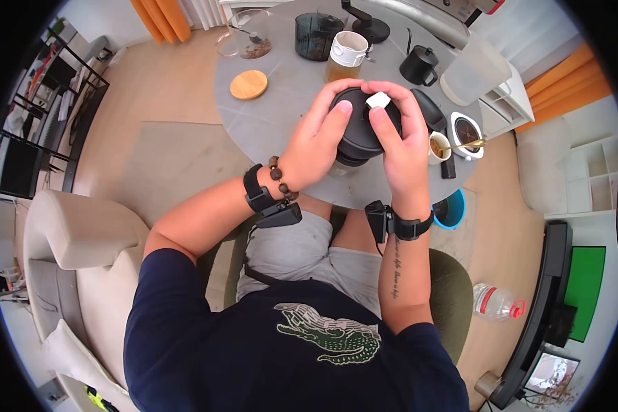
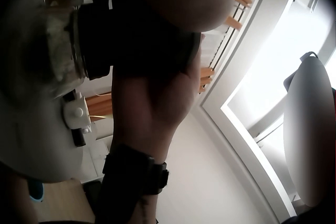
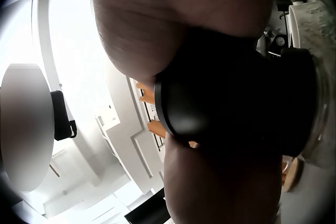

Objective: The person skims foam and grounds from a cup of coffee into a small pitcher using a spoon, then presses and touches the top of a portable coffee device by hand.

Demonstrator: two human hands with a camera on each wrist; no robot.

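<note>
Both hands grip a black, round-topped cylindrical body (image 1: pixel 358 134) with a flared rim, held over the near side of the grey table (image 1: pixel 268 130). My left hand (image 1: pixel 307 151) wraps its left side, thumb lying on the top. My right hand (image 1: pixel 406 158) curls round the opposite side, its thumb near a small white block (image 1: pixel 378 101) on the top. Beneath the black body, a clear glass jar (image 2: pixel 56 58) shows in the left wrist view. In the right wrist view the black body (image 3: pixel 184 106) is very dark, hiding its details.
Farther back stand a white-topped vessel with amber liquid (image 1: pixel 348 51), a dark tinted container (image 1: pixel 312 41), a crank-handled black lid (image 1: pixel 371 31) and a black kettle (image 1: pixel 419 65). A wooden lid (image 1: pixel 248 84) lies left. Rightward are a cup (image 1: pixel 438 147) with a golden spoon and a white-rimmed dial (image 1: pixel 467 134).
</note>
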